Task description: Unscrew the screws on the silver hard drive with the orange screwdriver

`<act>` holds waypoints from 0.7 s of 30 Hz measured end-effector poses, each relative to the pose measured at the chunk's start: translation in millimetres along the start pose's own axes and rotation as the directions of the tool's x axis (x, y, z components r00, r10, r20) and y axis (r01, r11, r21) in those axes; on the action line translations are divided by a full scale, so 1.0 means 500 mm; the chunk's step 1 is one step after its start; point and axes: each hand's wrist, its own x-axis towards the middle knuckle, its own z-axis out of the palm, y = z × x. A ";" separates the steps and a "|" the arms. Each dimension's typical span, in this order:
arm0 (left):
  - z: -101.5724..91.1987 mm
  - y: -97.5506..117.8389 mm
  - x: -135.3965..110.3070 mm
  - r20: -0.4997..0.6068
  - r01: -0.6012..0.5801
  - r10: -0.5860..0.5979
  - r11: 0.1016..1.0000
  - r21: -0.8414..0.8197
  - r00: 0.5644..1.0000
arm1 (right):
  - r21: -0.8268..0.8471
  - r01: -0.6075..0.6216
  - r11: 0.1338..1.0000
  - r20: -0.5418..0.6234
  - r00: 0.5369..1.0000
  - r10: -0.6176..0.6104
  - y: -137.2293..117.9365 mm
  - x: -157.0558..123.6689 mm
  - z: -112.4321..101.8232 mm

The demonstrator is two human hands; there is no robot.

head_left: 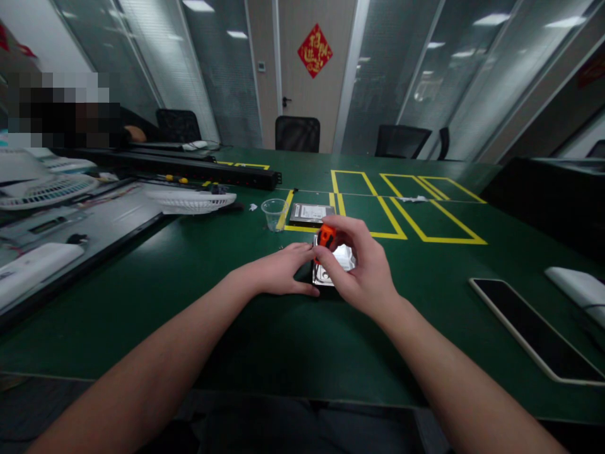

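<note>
A silvery hard drive (327,275) lies on the green table before me. My left hand (288,270) grips its left side, fingers along the far corner and thumb at the near corner. Over the drive, my right hand (362,261) is closed round the orange and black handle of a screwdriver (326,236). The handle stands roughly upright, and its tip is hidden by my fingers. A second hard drive (312,213), label up, lies just beyond, within yellow tape. Left of that one stands a clear plastic cup (274,215).
Yellow tape outlines (406,221) mark the green table (246,340). A phone (534,328) lies at the right. White fans (189,200), a metal chassis (94,221) and a long black bar (203,170) occupy the left. A person (135,132) sits at the far left.
</note>
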 end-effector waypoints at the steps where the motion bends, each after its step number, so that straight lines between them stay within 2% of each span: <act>1: 0.000 0.000 0.000 0.000 -0.001 0.001 1.000 -0.004 1.000 | -0.004 -0.010 1.000 0.003 1.000 0.010 0.000 0.000 0.000; 21: -0.002 0.006 0.000 -0.001 0.005 -0.006 0.999 -0.041 1.000 | 0.029 -0.042 0.999 0.051 0.998 0.040 -0.001 0.001 0.002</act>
